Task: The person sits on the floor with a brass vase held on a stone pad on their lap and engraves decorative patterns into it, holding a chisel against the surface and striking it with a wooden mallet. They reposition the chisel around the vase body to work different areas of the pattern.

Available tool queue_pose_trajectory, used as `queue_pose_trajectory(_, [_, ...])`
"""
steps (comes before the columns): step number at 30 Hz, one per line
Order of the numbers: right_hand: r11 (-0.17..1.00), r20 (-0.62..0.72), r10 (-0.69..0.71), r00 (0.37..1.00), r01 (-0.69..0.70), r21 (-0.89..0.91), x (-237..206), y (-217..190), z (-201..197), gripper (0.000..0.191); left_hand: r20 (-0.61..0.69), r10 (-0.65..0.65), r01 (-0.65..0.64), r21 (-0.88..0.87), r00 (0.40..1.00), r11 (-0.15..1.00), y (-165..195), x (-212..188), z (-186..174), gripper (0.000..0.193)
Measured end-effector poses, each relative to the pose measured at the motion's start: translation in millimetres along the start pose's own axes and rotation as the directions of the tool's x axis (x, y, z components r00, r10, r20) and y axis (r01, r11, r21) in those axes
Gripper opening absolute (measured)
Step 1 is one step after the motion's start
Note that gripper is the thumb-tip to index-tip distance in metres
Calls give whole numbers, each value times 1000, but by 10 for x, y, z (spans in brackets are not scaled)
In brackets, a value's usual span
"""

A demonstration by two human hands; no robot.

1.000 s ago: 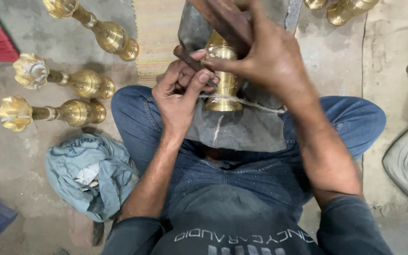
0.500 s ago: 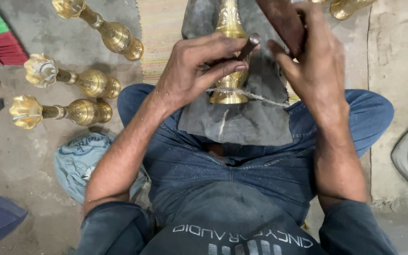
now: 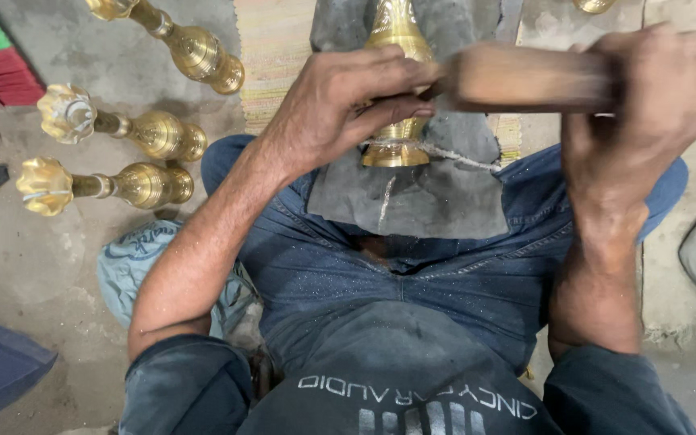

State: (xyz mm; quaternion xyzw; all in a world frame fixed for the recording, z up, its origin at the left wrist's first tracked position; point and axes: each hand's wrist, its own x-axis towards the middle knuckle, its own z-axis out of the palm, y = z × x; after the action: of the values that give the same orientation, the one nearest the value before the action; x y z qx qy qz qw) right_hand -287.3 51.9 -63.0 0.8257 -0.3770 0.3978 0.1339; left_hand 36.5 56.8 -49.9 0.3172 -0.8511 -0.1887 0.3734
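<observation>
The brass piece (image 3: 397,89) lies on a grey cloth (image 3: 412,193) spread over the person's lap, its flared foot toward the body and a thin string (image 3: 445,151) crossing just at that foot. It looks cast and solid, so probably heavy, rigid and smooth enough to slip; the narrow waist above the foot seems the surest place to grip it. The left hand (image 3: 340,105) reaches over the piece from the side where three more brass stands (image 3: 114,184) lie on the floor, wrist bent, fingers curled tight about the piece and the tip of a wooden tool (image 3: 525,78). The right hand (image 3: 642,101) sits on the other side of the piece, forearm upright, fist closed fully round the tool's thick end, holding it level across the piece.
</observation>
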Motion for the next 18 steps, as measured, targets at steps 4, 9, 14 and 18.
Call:
queue_pose_trajectory(4, [955,310,232,922,-154,-255,-26,-29,-96,57,33,10,-9,-52,999,999,57,82,-45,34])
queue_pose_trajectory(9, [858,182,388,904,-426,286,-20,-132,-23,27,134,18,-16,-19,991,1000,104,140,-152,36])
queue_pose_trajectory(14, [972,27,232,972,-232,18,9,-182,-34,28,125,65,-67,18,990,998,92,145,-152,35])
queue_pose_trajectory(18, [984,71,116,991,-105,-146,52,-224,-111,26,150,40,-43,16,988,999,48,136,-115,35])
